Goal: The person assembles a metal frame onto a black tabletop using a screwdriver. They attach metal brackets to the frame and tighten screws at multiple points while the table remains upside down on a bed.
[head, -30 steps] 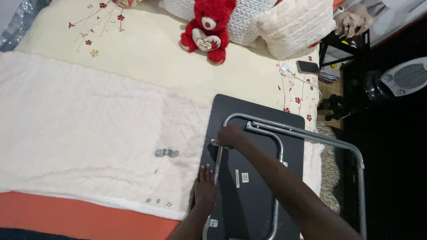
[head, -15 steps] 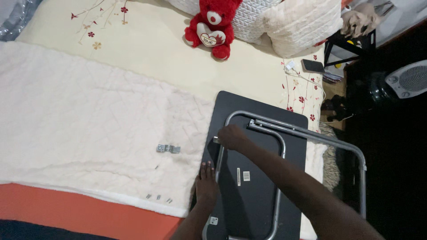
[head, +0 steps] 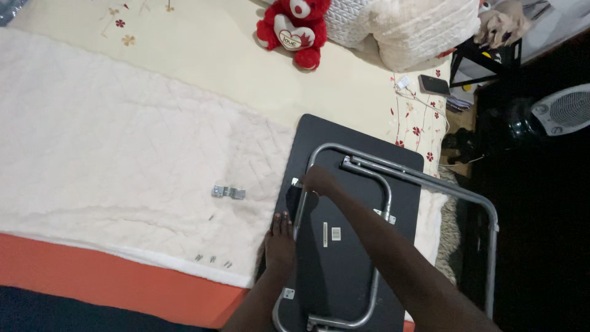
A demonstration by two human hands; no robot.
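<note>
- Left hand lies flat on the near-left edge of the black board, fingers together and stretched out, gripping nothing. It sits on the same edge as a second ago, so the board is being pinned down while the other hand works.
- Right hand reaches across to the left bend of the grey tube frame, fingers curled down at a small fitting there; I cannot tell whether they pinch it or only press. Against the earlier views it has barely shifted, just the same spot on the tube.
- The view itself has slid a little; the board and frame hold their place on the bed.
- The board lies underside up at the bed's right side, one tube loop folded on it, a second long tube angling off past its right edge.
- Left of the board, on the white blanket, a small metal bracket lies loose, and nearer the orange strip a few small screws; all untouched.
- No containers in view; the parts lie bare on the blanket.
- Farther up: a red teddy and pale pillows, a phone at the bed edge, a fan off right.
</note>
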